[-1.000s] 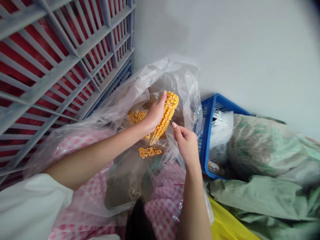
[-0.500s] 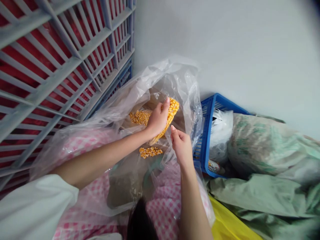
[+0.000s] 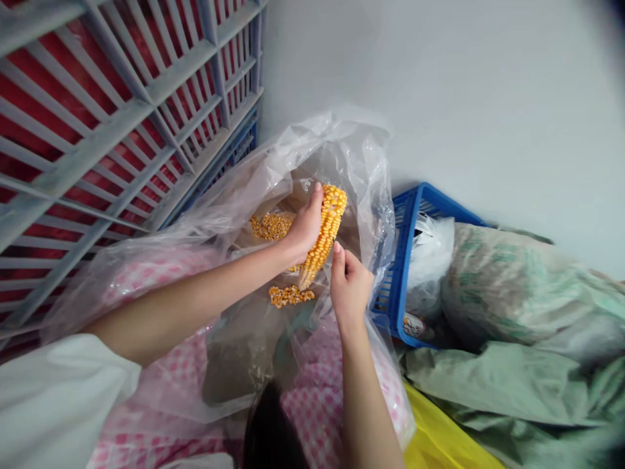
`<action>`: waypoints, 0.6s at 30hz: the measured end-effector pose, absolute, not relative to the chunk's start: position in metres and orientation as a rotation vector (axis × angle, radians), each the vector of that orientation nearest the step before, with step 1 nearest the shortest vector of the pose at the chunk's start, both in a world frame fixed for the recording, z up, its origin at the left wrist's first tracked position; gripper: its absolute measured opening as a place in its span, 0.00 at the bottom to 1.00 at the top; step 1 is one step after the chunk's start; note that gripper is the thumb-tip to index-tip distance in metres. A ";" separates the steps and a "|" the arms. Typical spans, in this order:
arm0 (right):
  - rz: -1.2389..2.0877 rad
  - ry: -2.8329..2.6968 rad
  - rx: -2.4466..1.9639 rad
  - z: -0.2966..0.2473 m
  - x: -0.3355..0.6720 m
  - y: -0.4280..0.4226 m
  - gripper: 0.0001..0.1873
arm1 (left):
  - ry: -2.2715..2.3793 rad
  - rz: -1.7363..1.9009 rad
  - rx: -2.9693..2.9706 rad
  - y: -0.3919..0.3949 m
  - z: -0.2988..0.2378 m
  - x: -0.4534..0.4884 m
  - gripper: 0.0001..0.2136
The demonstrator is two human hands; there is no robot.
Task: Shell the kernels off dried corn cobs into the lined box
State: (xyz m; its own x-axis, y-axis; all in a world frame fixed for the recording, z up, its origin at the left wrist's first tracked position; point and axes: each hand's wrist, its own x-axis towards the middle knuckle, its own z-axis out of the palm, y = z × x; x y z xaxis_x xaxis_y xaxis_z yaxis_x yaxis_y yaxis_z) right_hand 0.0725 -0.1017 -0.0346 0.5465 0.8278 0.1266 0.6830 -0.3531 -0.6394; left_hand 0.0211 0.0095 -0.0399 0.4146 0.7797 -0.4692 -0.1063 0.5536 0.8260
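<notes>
My left hand [image 3: 305, 229] is wrapped round a yellow corn cob [image 3: 328, 227], thumb up along its side. The cob tilts, with its thick end up and its pale tip pointing down. A few gaps show among the kernels near the thick end. My right hand [image 3: 350, 286] is closed just right of the cob, thumb tip at its edge. A tiny dark point shows by that thumb; what the fingers hold is hidden. Below lies a clear plastic bag [image 3: 336, 140], spread open, with loose corn kernels [image 3: 291, 296] in two main heaps.
Grey slatted crates [image 3: 110, 140] with red behind the slats stand at the left. On the right, a blue basket [image 3: 403, 280] holds white plastic and leans near a stuffed woven sack [image 3: 508, 286]. Pink checked cloth [image 3: 322, 378] lies under the bag. A pale wall [image 3: 439, 98] rises behind.
The cob has turned in my left hand, so more of its kernel face and its tip show. My right hand has shifted slightly left and stays closed beside it.
</notes>
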 end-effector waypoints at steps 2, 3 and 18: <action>0.266 -1.218 -2.112 -0.035 0.072 -0.102 0.22 | 0.971 0.550 0.666 0.008 -0.035 0.020 0.29; 0.260 -1.208 -2.097 -0.035 0.073 -0.101 0.22 | 0.954 0.479 0.588 0.006 -0.033 0.019 0.29; 0.555 -1.089 -2.011 -0.015 0.090 -0.096 0.25 | 0.899 0.477 0.454 0.014 -0.016 0.012 0.26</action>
